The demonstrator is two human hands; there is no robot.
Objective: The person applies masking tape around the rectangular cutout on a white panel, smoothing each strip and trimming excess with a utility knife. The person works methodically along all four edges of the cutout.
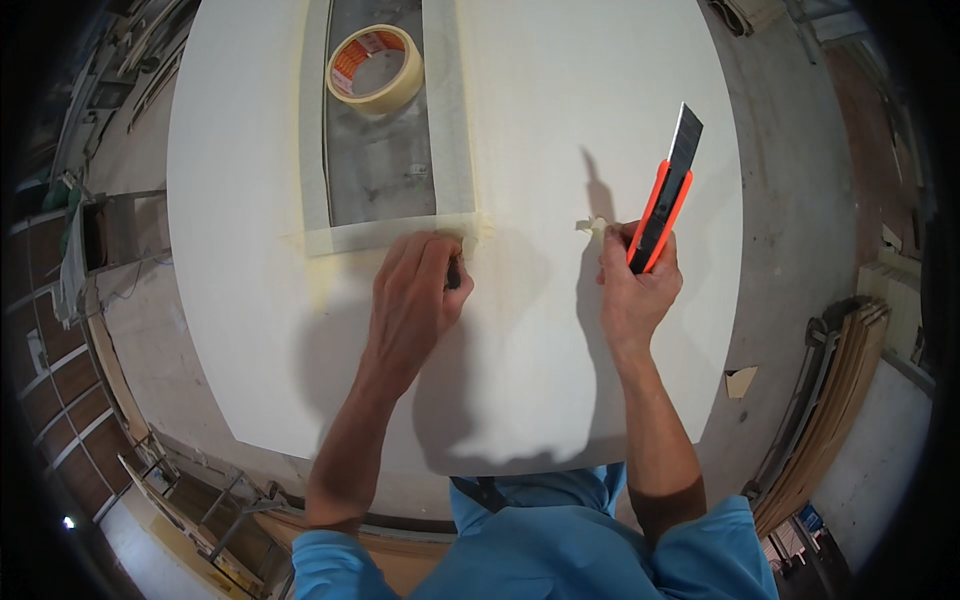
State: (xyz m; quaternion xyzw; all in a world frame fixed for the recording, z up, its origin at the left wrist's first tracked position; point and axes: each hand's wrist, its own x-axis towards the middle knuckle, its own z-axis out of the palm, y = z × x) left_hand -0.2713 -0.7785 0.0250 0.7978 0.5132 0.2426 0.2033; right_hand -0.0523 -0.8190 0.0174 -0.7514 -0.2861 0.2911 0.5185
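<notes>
My right hand (640, 300) grips an orange and black utility knife (660, 215), its blade out and pointing away from me. A small torn bit of masking tape (592, 225) sits at that hand's fingertips. My left hand (408, 290) is closed by the lower right corner of a taped border, with a dark spot between thumb and fingers that I cannot make out. Pale masking tape (385, 233) edges a dark grey, smudged rectangular panel (380, 170). On this panel lies a roll of cream masking tape (392, 95) with a red and orange core.
A large white board (560, 360) spreads under both hands, reaching close to my body. Stacked wooden boards (825, 410) lean at the right. Metal racks and frames (225, 520) stand at the left, and a cardboard scrap (740, 382) lies on the floor.
</notes>
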